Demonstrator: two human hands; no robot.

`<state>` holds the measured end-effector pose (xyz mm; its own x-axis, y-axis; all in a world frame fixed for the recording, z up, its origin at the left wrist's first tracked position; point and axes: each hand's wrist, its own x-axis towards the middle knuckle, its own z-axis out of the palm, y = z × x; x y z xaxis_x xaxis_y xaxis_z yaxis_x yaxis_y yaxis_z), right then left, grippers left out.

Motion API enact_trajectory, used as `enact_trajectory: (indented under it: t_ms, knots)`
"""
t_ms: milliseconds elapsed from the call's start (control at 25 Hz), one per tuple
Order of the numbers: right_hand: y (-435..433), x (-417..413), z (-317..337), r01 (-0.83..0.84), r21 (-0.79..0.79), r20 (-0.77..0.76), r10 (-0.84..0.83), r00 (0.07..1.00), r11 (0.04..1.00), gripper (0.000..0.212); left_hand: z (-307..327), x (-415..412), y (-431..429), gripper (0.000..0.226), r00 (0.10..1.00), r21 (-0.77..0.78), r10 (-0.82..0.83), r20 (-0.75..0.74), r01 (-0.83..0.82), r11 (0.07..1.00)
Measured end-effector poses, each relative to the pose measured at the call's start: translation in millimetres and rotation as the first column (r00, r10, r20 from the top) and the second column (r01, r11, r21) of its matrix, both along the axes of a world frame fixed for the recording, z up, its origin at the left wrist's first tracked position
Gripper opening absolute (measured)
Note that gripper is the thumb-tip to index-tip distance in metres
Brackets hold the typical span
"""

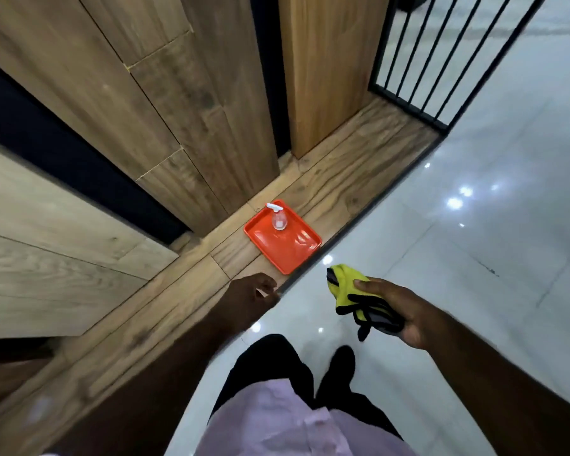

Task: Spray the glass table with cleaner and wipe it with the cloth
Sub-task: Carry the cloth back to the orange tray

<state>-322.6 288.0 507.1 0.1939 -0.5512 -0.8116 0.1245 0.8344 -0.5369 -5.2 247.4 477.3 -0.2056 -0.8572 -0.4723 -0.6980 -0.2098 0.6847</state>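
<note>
We see the spray bottle (278, 218) standing upright at the far end of an orange tray (293, 251), its white nozzle at the top. The tray lies on a wooden floor strip (343, 179) that runs along the wood-panelled wall (185, 103), with its near corner close to the dark edge where the strip meets the glossy white tiles (474, 225).

Our right hand (399, 315) carries the cloth (352, 291), which is yellow with black trim and a grey side. The grip here is closed around it: the thumb presses on top of the yellow part and the fingers curl under the bunched folds, while one end hangs loose below the hand.

Our left hand (252, 296) is stretched out over the edge of the wooden strip, near the tray but apart from it. Its grip is loosely spread, fingers partly curled and a little blurred, touching nothing.

Black railings (441, 60) stand at the upper right.
</note>
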Motion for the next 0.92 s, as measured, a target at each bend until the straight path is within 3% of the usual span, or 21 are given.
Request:
enact_trajectory:
  t_ms: [80,320,440,520,600,720,840,920]
  knots:
    - [-40,-3,-17,-0.117,0.068,-0.051,0.121,0.991,0.991,0.029,-13,-6,-8,0.012,0.996,0.061,0.09,-0.018,-0.089,0.994]
    - [-146,0,-63,-0.093,0.179,-0.279,0.141,0.95,0.979,0.039,-62,-5,-65,0.021,0.982,0.127,0.185,0.042,-0.189,0.974]
    - [-208,12,-92,-0.216,0.154,-0.388,0.26,0.885,0.964,0.054,-81,-2,-100,0.023,0.982,0.185,0.179,0.059,-0.187,0.965]
    - [-244,23,-112,-0.405,0.138,-0.458,0.421,0.783,0.904,0.066,-90,-1,-118,0.025,0.974,0.215,0.209,0.089,-0.224,0.951]
    - [-276,42,-126,-0.611,0.137,-0.555,0.571,0.605,0.78,0.068,-95,-3,-129,0.023,0.958,0.242,0.264,0.111,-0.284,0.928]
    - [-327,75,-151,-0.889,0.102,-0.692,0.674,0.26,0.447,0.058,-107,-14,-147,0.021,0.93,0.272,0.349,0.111,-0.367,0.89]
    - [-375,96,-192,-0.987,0.031,-0.755,0.651,0.08,0.157,0.04,-108,-32,-167,0.026,0.863,0.278,0.483,0.146,-0.504,0.818]
    - [-397,105,-206,-1.0,-0.002,-0.773,0.634,0.02,0.029,0.032,-106,-48,-176,0.029,0.786,0.266,0.607,0.118,-0.614,0.743]
